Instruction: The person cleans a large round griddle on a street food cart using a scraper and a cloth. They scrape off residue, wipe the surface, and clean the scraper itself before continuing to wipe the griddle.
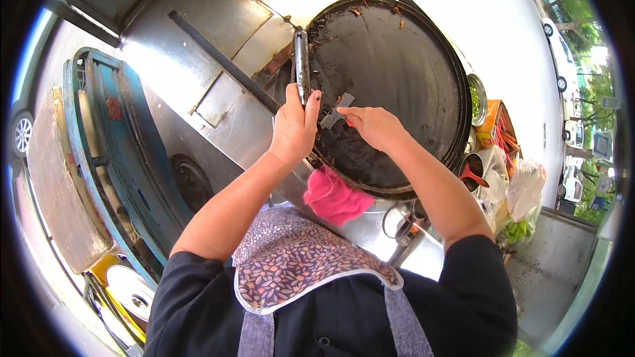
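A large round black griddle [392,74] lies before me, with brown scraps of food along its rim. My left hand [295,126] is wrapped around a worn metal cylindrical handle [301,62] at the griddle's left edge; what that handle joins to is unclear. In my right hand [374,126] is a flat grey metal scraper [338,111], its blade against the left part of the griddle. A bit of red shows under my right fingers, and the rest of the scraper's grip is hidden. Below the griddle's near edge hangs a pink cloth [336,196].
Right of the griddle are a metal bowl of chopped greens [477,99], an orange box [497,126], a dark pot [470,166] and plastic bags [526,188]. A stainless steel counter [223,64] extends left. A blue metal cart [119,124] stands farther left. Cars are parked beyond.
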Action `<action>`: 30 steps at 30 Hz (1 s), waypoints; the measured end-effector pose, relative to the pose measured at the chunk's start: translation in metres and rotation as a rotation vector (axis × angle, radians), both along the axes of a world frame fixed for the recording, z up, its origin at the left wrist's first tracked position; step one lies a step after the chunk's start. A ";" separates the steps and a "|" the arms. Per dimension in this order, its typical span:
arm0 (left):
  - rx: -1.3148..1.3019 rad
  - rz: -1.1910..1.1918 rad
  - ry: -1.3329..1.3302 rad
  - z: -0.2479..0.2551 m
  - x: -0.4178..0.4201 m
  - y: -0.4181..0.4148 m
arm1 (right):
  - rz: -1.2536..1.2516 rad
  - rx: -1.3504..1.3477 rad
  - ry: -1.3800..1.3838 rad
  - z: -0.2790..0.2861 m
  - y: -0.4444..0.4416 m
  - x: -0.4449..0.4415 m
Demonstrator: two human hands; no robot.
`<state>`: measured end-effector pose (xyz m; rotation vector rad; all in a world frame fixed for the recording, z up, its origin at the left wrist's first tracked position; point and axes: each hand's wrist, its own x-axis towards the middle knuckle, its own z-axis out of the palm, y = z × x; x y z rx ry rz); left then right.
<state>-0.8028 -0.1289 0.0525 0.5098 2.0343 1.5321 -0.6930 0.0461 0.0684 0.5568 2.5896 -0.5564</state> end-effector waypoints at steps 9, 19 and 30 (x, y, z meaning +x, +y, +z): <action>0.016 -0.004 0.015 0.004 -0.002 -0.001 | -0.095 0.056 0.314 -0.022 -0.052 0.094; 0.009 0.028 0.057 0.003 0.000 0.003 | -0.204 0.142 0.300 -0.049 0.008 -0.098; -0.042 0.010 0.115 -0.004 0.004 0.001 | -0.128 0.112 0.184 -0.039 -0.008 -0.032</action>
